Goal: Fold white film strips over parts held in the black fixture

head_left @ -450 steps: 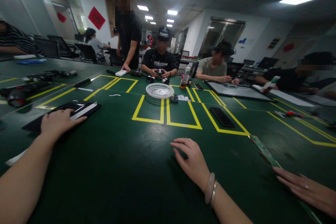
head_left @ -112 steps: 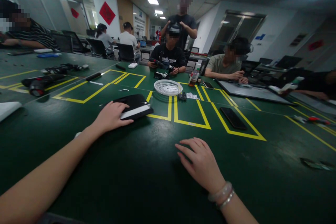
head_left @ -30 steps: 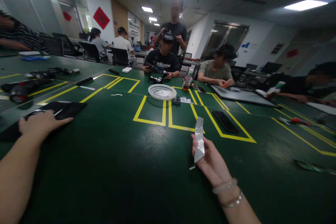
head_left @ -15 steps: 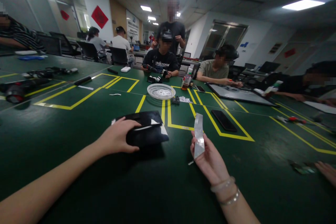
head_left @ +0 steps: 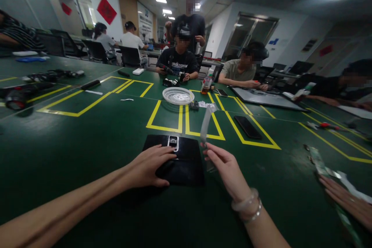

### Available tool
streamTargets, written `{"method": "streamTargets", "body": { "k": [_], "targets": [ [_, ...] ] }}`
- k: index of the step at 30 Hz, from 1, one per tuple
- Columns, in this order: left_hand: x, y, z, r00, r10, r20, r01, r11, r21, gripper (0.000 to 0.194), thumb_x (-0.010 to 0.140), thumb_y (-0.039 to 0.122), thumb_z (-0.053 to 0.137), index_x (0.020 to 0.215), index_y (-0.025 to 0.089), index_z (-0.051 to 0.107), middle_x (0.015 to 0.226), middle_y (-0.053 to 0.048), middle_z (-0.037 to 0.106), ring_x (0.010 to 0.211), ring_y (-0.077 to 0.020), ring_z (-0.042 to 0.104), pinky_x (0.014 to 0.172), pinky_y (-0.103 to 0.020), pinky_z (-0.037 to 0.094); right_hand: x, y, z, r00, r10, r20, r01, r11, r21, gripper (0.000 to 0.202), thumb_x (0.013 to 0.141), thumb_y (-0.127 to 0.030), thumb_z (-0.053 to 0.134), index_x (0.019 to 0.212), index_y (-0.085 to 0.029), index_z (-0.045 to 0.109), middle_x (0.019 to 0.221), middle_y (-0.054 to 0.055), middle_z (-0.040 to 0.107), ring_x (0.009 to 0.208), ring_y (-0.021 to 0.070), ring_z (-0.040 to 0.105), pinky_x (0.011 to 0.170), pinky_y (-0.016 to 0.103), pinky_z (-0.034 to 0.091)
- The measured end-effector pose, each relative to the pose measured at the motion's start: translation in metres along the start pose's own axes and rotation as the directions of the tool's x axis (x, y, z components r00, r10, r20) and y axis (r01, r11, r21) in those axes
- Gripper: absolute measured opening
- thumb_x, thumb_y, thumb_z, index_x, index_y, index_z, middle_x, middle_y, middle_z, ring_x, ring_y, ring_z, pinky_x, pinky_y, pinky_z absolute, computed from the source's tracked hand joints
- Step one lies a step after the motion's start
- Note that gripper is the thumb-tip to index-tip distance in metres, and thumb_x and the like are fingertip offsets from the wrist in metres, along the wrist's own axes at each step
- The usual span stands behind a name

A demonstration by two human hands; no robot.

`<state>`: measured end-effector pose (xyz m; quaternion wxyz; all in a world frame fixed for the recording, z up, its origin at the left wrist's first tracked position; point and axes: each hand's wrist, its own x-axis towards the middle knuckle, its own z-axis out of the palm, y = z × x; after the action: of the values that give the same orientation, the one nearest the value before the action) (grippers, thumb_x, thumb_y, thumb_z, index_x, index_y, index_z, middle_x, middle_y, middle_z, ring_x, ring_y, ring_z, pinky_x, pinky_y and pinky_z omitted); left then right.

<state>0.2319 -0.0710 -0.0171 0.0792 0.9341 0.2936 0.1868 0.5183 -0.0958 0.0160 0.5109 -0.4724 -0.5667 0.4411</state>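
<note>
Left hand (head_left: 152,164), fingers spread, lies across the glossy black rectangular panel (head_left: 187,172) on the dark-green tabletop (head_left: 110,143), likely steadying it; right hand (head_left: 225,162) pinches a long translucent plastic strip (head_left: 205,124), perhaps to hold it clear.

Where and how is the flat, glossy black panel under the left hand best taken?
Probably pinch the glossy black panel by its right edge, coming from the right: that edge is exposed and looks thin, while the left hand covers the left part.
</note>
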Motion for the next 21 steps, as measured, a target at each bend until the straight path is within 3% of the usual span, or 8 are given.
{"method": "streamTargets", "body": {
  "k": [2, 5, 6, 8, 11, 15, 21],
  "targets": [
    [-0.004, 0.007, -0.003, 0.981, 0.157, -0.110, -0.147, 0.985, 0.090, 0.056, 0.079, 0.044, 0.081, 0.125, 0.021, 0.059, 0.128, -0.010, 0.058, 0.111, -0.0292, 0.058, 0.097, -0.042, 0.045, -0.003, 0.002, 0.004, 0.981, -0.145, 0.129, 0.175, 0.950, -0.259, 0.025, 0.089, -0.035, 0.066, 0.113, -0.028, 0.073, 0.121, 0.006, 0.071, 0.112, 0.0224, 0.064, 0.098, 0.043, 0.052],
    [-0.006, 0.017, -0.008, 0.911, 0.335, -0.239, -0.282, 0.931, 0.230, 0.021, 0.093, 0.034, 0.066, 0.108, 0.020, 0.064, 0.105, -0.006, 0.065, 0.090, -0.0217, 0.061, 0.085, -0.035, 0.046, -0.009, 0.007, 0.012, 0.900, -0.249, 0.359, 0.414, 0.748, -0.519, 0.025, 0.093, -0.025, 0.060, 0.115, -0.029, 0.071, 0.122, 0.005, 0.070, 0.112, 0.0226, 0.063, 0.097, 0.044, 0.051],
    [-0.006, 0.019, -0.010, 0.904, 0.347, -0.249, -0.281, 0.922, 0.265, 0.016, 0.095, 0.030, 0.063, 0.107, 0.020, 0.065, 0.103, -0.006, 0.065, 0.090, -0.0212, 0.061, 0.084, -0.035, 0.046, -0.011, 0.009, 0.015, 0.870, -0.243, 0.429, 0.470, 0.667, -0.578, 0.026, 0.093, -0.022, 0.060, 0.115, -0.029, 0.071, 0.121, 0.004, 0.071, 0.110, 0.0227, 0.064, 0.094, 0.044, 0.052],
    [-0.004, 0.020, -0.011, 0.933, 0.303, -0.195, -0.240, 0.926, 0.293, 0.016, 0.095, 0.028, 0.063, 0.107, 0.019, 0.065, 0.108, -0.007, 0.065, 0.093, -0.0220, 0.061, 0.084, -0.034, 0.046, -0.014, 0.011, 0.020, 0.825, -0.205, 0.527, 0.549, 0.512, -0.660, 0.025, 0.092, -0.019, 0.060, 0.113, -0.029, 0.071, 0.121, 0.003, 0.071, 0.107, 0.0236, 0.064, 0.090, 0.045, 0.053],
    [-0.001, 0.017, -0.009, 0.984, 0.174, -0.030, -0.159, 0.948, 0.275, 0.028, 0.089, 0.033, 0.072, 0.112, 0.018, 0.065, 0.114, -0.008, 0.063, 0.098, -0.0245, 0.060, 0.083, -0.035, 0.048, -0.017, 0.010, 0.024, 0.805, -0.182, 0.565, 0.590, 0.355, -0.725, 0.022, 0.092, -0.022, 0.061, 0.109, -0.031, 0.072, 0.122, 0.002, 0.069, 0.111, 0.0259, 0.060, 0.093, 0.048, 0.050],
    [0.001, 0.015, -0.004, 0.989, 0.113, 0.099, -0.136, 0.954, 0.268, 0.041, 0.088, 0.030, 0.073, 0.126, 0.020, 0.060, 0.118, -0.008, 0.061, 0.100, -0.0260, 0.059, 0.082, -0.035, 0.049, -0.021, 0.002, 0.026, 0.814, -0.161, 0.558, 0.580, 0.290, -0.761, 0.022, 0.091, -0.027, 0.063, 0.111, -0.032, 0.072, 0.119, 0.004, 0.068, 0.113, 0.0266, 0.057, 0.098, 0.051, 0.047],
    [0.002, 0.017, -0.002, 0.988, 0.110, 0.110, -0.136, 0.953, 0.271, 0.041, 0.088, 0.033, 0.072, 0.125, 0.020, 0.060, 0.115, -0.009, 0.061, 0.099, -0.0265, 0.059, 0.081, -0.036, 0.049, -0.022, -0.002, 0.026, 0.815, -0.154, 0.559, 0.579, 0.284, -0.765, 0.022, 0.091, -0.025, 0.061, 0.110, -0.031, 0.072, 0.117, 0.005, 0.066, 0.112, 0.0249, 0.058, 0.104, 0.052, 0.042]
  ]
}}
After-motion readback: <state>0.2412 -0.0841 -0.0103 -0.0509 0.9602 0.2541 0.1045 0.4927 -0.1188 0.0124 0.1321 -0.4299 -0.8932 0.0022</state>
